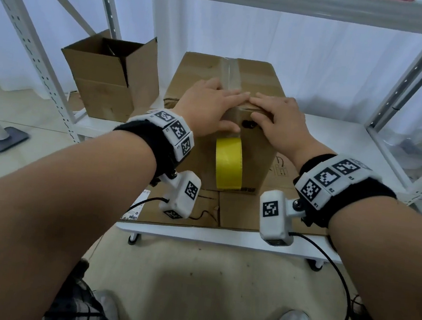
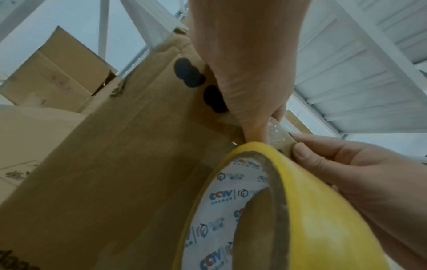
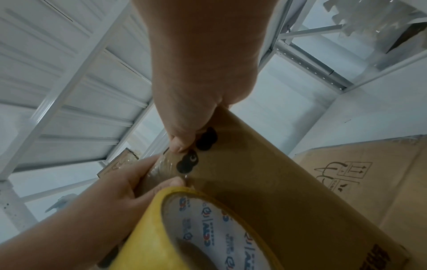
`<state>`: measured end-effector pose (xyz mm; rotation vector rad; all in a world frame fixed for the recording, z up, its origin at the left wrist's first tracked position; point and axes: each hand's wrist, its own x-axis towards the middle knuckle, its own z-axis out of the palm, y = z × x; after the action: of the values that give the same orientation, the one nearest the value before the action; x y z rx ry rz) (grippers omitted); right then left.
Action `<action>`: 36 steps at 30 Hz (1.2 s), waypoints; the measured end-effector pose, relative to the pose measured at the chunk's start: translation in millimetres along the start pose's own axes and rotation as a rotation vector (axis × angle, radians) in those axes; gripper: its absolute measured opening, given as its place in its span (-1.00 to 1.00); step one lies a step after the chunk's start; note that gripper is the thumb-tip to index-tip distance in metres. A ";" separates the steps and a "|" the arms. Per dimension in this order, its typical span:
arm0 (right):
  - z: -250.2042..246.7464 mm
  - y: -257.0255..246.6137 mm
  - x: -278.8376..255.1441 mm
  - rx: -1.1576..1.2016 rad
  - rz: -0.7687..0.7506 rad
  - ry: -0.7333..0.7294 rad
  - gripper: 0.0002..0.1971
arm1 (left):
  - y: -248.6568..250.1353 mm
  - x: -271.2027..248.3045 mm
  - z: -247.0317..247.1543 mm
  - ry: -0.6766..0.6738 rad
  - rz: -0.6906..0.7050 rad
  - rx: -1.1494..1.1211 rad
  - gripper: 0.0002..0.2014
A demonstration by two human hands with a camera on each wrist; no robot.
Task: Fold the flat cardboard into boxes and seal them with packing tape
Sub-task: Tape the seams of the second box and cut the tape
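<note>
Both hands press flat on the taped box [image 1: 252, 148], left hand [image 1: 208, 104] and right hand [image 1: 282, 117] with fingers straight. The yellow tape roll [image 1: 228, 161] hangs at 6 o'clock; its free end is hidden under the thumbs.

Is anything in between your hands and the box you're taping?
No. Both the left hand and the right hand already lie on the box at its near top edge. The yellow tape roll hangs just below them against the box's front.
</note>
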<state>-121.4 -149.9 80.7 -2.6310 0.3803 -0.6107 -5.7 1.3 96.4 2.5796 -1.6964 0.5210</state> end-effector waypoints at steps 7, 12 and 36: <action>2.8 5.0 3.0 0.142 -0.034 0.091 -0.60 | 0.0 8.6 1.9 -0.090 -0.035 -0.103 -0.33; 7.1 8.4 -0.8 0.143 -0.024 0.126 -0.66 | 1.7 10.8 1.2 -0.085 -0.019 -0.097 -0.35; -0.4 -9.5 18.3 -0.106 0.184 -0.194 -0.49 | -10.9 -7.9 -12.2 -0.243 -0.395 -0.155 -0.28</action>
<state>-104.2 -148.1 91.9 -2.6849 0.6002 -0.2810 -2.1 15.2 107.5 2.8410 -1.1610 0.0609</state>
